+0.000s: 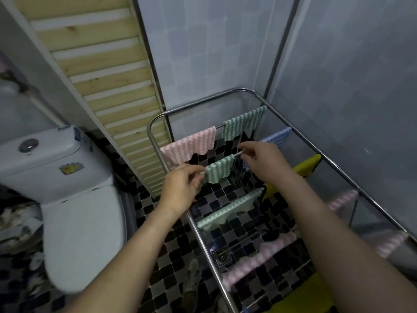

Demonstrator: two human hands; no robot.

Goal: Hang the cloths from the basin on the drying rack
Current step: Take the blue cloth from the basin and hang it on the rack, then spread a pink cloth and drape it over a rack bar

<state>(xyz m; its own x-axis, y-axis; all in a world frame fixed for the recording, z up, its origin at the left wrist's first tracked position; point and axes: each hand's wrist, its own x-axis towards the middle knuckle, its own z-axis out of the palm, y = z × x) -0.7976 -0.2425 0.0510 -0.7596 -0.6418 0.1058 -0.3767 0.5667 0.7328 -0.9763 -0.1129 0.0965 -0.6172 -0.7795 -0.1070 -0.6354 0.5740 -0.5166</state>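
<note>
Both my forearms reach forward over the near end of the drying rack (201, 234), the left one crossing its left side rail from outside, the right one lying above its right half. On the rack's nearest rods hang a pink-and-white cloth (259, 256) and, one rod further, a pale green cloth (230, 208). At the rack's middle rod the left hand (180, 188) is turned palm-in, thumb and forefinger pinching the left edge of the green-and-white cloth (220, 169), which is draped over that rod and bunched narrow. The right hand (261, 161) arches over the same rod just beside the cloth's right edge, wrist raised, fingers curled downward; I cannot tell whether they grasp the rod, the cloth or nothing. A yellow cloth (306, 167) and a blue cloth (277, 137) hang on the rack's right side beyond that hand. On the rack's far rod hang a pink cloth (191, 145) to the left and a second green cloth (243, 123) to the right. A toilet (79, 222) stands left of the rack, with a slatted wooden panel (101, 64) leaning behind it.
</note>
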